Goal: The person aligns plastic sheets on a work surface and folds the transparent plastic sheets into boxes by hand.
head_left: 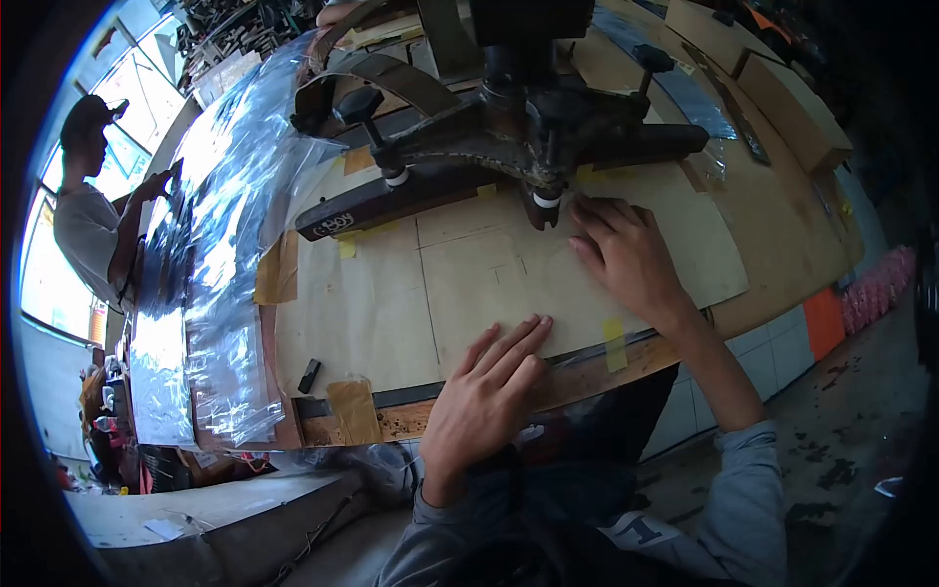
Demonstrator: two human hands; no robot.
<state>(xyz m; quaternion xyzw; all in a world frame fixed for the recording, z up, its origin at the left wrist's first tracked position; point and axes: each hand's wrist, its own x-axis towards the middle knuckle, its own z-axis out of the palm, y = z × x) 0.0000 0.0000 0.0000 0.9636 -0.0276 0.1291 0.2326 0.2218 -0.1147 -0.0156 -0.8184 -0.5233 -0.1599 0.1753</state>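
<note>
Your left hand and right hand press fingers spread flat, gripping nothing, on the thin, floppy sheet; take its edge beneath your fingertips.

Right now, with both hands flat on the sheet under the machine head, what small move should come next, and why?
Probably a slight nudge of the clear sheet by the right hand, while the left hand pins the near edge. The right fingertips lie just beside the machine's white-tipped foot, and drawn lines on the paper template run close under it.
</note>
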